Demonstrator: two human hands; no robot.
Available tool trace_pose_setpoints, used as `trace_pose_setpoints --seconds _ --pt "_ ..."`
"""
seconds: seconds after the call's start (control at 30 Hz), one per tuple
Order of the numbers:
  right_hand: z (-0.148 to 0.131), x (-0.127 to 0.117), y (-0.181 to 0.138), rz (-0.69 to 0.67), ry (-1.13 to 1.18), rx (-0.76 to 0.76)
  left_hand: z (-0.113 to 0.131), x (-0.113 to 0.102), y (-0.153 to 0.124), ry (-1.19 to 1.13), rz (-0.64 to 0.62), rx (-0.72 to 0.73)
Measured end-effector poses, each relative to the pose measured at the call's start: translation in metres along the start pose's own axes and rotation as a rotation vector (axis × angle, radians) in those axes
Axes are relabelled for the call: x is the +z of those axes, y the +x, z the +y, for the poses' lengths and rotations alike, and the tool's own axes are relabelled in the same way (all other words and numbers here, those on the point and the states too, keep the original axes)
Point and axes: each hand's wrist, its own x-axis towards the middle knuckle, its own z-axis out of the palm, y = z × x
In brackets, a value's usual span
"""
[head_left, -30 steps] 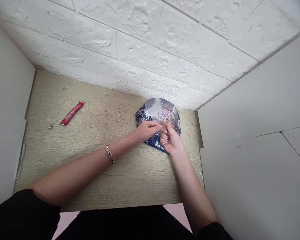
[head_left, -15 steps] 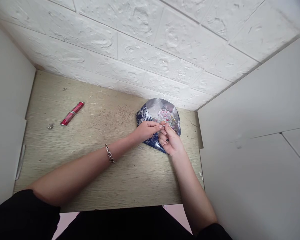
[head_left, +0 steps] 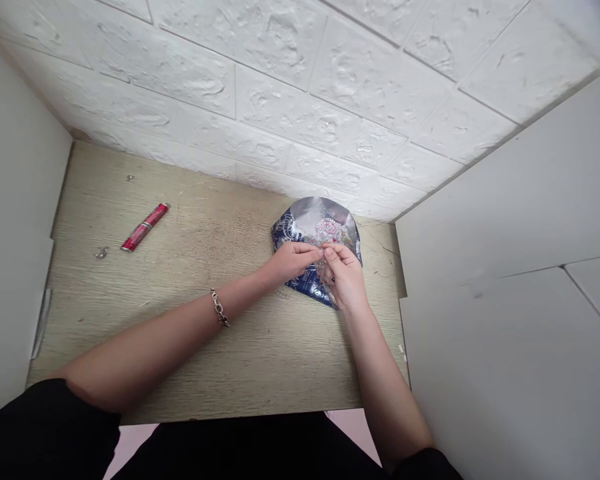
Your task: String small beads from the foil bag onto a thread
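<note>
A blue and silver patterned bag lies open at the back right of the wooden desk, with small pink and white bits inside it. My left hand and my right hand meet over the bag's near edge. Both pinch a tiny item between thumb and fingertips; it is too small to name. A chain bracelet is on my left wrist.
A red tube lies at the left of the desk, with a small metal piece beside it and another speck farther back. White panels close in both sides; a white brick-pattern wall stands behind.
My right hand has turned palm down and its fingertips have closed in against the left hand's fingertips. The left hand and the bag have hardly moved.
</note>
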Motion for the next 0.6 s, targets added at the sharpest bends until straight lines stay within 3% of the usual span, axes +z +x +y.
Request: trace_pose_setpoints --seconds 0.17,0.3,0.4,0.6 --pt "-0.006 -0.005 0.000 0.057 -0.250 -0.165 -0.001 0.000 0.000 -0.039 0.016 -0.014" --pt "-0.012 -0.010 0.001 0.004 -0.312 -0.147 0.000 0.000 0.000 -0.038 0.020 -0.018" --pt "-0.012 -0.012 0.002 -0.033 -0.243 -0.083 -0.002 0.000 0.000 -0.014 0.013 0.002" --pt "-0.007 -0.004 -0.001 -0.063 0.104 0.090 -0.004 0.000 0.002 -0.017 -0.005 0.047"
